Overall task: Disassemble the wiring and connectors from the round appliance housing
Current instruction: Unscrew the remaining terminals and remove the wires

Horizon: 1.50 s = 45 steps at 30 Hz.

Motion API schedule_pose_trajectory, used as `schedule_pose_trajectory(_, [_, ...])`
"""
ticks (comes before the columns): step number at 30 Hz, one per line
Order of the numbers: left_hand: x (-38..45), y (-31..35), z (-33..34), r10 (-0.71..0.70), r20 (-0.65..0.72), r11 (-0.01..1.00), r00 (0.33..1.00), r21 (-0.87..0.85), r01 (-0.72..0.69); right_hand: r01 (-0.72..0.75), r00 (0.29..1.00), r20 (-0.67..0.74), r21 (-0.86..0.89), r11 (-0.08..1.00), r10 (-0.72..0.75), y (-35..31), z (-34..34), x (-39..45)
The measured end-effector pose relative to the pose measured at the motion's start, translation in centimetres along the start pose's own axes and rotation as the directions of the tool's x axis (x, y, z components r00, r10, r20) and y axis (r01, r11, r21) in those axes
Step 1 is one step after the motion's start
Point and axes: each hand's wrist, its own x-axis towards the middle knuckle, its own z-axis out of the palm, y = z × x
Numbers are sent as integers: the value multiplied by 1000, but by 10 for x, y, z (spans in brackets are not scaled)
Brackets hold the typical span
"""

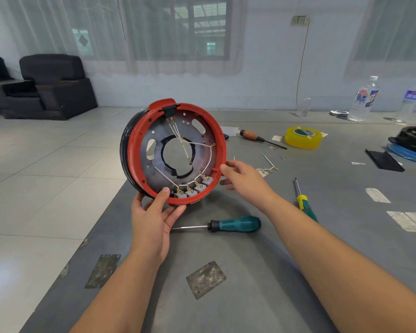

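Observation:
A round appliance housing [135, 150] with a red rim and a grey metal plate stands tilted on its edge above the grey table [250, 272]. White wires [178, 133] run from a black socket [169, 111] at its top to several grey connectors [193, 191] along the bottom rim. My left hand [154, 215] grips the lower rim, thumb inside near the connectors. My right hand [240, 179] sits at the right rim with relaxed fingers, fingertips touching the red edge. A loose wire piece [269, 164] lies on the table to the right.
A teal-handled screwdriver [235, 224] lies under the housing, a green-yellow one [304, 203] by my right forearm, a wooden-handled one [257, 137] farther back. Yellow tape roll [303, 137], two water bottles [364, 99], a black and blue part [411, 143] at right. The table's left edge drops to tiled floor.

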Motion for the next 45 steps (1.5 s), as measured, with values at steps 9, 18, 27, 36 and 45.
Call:
schedule_pose_trajectory(9, [-2,0,-2,90,44,990,995,102,-94,-40,997,76,217,975,24,-10,2,-33])
schedule_pose_trajectory(18, [-3,-8,1,124,224,983,967,104,-150,-98,991,121,335,937,61,-8,4,-32])
schedule_pose_trajectory(27, [0,-12,-1,53,262,999,964,-17,-51,-53,979,203,210,976,10,-14,13,-36])
schedule_pose_trajectory(36, [8,-9,-8,6,93,993,996,-115,5,205,967,214,-333,921,-138,-1,7,-51])
schedule_pose_trajectory(45, [8,-10,-5,1,67,996,998,-90,5,493,850,470,-550,674,-238,29,-25,-75])
